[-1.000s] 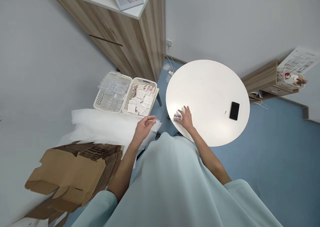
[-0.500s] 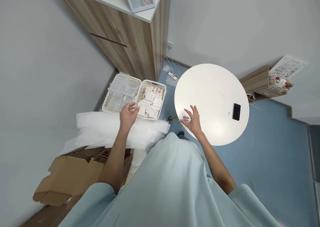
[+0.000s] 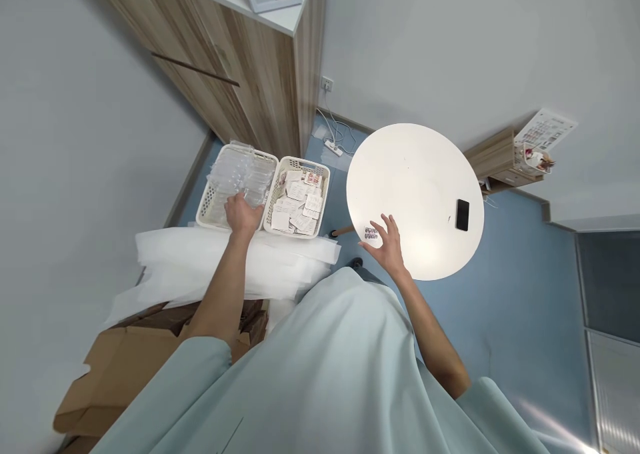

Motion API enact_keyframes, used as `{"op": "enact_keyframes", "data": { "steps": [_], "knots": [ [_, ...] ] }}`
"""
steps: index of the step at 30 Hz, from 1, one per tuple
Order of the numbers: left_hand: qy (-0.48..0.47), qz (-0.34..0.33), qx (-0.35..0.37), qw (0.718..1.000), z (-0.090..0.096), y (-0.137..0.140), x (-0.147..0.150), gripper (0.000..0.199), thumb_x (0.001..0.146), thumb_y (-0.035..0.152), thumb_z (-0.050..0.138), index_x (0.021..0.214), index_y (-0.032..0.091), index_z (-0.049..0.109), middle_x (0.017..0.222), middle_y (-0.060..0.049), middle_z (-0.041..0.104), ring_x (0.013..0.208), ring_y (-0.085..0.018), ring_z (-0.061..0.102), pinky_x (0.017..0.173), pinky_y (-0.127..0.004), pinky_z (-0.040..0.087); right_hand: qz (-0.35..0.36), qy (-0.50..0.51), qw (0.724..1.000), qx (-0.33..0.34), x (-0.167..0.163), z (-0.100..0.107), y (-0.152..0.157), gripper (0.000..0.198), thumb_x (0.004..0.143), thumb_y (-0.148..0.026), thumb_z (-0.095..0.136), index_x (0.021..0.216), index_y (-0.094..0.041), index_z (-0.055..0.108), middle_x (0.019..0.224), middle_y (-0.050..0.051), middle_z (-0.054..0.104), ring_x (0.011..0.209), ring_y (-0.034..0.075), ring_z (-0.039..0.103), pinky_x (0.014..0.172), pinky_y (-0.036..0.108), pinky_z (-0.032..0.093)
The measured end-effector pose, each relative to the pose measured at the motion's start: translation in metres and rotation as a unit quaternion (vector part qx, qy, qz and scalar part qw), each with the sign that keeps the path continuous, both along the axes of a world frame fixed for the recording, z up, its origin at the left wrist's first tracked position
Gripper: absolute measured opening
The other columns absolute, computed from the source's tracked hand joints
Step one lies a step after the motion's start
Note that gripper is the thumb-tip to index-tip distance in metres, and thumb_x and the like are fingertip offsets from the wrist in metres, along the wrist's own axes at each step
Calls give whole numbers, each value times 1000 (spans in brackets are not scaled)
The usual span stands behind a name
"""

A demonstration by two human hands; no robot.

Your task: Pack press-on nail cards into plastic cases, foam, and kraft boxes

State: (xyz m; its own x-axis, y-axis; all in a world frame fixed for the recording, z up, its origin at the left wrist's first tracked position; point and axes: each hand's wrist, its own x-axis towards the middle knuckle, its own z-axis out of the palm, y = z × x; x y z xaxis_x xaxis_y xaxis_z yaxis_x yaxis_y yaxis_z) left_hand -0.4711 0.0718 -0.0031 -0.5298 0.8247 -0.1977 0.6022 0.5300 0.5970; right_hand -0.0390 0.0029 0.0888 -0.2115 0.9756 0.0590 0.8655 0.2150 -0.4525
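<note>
My left hand (image 3: 242,215) reaches down into a white basket (image 3: 201,215) and touches or nearly touches the clear plastic cases (image 3: 235,172) piled there. Its thumb stands apart from the fingers, whose tips are partly hidden. Over the left front edge of the round white table (image 3: 420,174), my right hand (image 3: 390,246) has its thumb and fingers spread. Between them a small card of purplish press-on nails (image 3: 371,233) lies on the tabletop, with a gap to the index finger.
A second white basket (image 3: 325,204) holds many small printed cards (image 3: 299,191). White foam sheets (image 3: 225,257) and folded cardboard boxes (image 3: 125,361) lie close by my left arm. A black phone (image 3: 463,215) rests on the table. Behind the baskets stands a wooden cabinet (image 3: 250,101).
My left hand has moved left and down from above the gap between the baskets into the basket of plastic cases. My right hand stays around the nail card. The view has shifted slightly.
</note>
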Motion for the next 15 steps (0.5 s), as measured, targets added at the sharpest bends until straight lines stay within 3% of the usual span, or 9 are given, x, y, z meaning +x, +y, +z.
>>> {"op": "enact_keyframes", "data": {
  "steps": [5, 10, 15],
  "knots": [
    [33, -13, 4, 999, -5, 1, 2, 68, 78, 30, 78, 137, 5, 57, 140, -24, 60, 139, -43, 46, 121, -55, 36, -25, -15, 1000, 7, 11, 3, -14, 64, 94, -59, 75, 148, -29, 59, 168, 16, 41, 163, 41, 25, 122, 70, 38],
    [30, -6, -10, 999, 1, 0, 5, 69, 79, 30, 77, 139, 4, 56, 139, -27, 60, 137, -44, 48, 120, -59, 36, -30, -5, 999, 10, 20, 3, -22, 66, 94, -63, 74, 148, -28, 59, 168, 16, 42, 163, 40, 25, 122, 69, 38],
    [0, 10, 4, 1000, 7, -2, 5, 62, 80, 32, 81, 130, 6, 55, 130, -18, 61, 136, -41, 46, 122, -55, 32, -25, -2, 1000, 8, 26, 0, -23, 66, 94, -62, 74, 149, -29, 57, 168, 16, 42, 163, 39, 25, 123, 69, 37]
  ]
}}
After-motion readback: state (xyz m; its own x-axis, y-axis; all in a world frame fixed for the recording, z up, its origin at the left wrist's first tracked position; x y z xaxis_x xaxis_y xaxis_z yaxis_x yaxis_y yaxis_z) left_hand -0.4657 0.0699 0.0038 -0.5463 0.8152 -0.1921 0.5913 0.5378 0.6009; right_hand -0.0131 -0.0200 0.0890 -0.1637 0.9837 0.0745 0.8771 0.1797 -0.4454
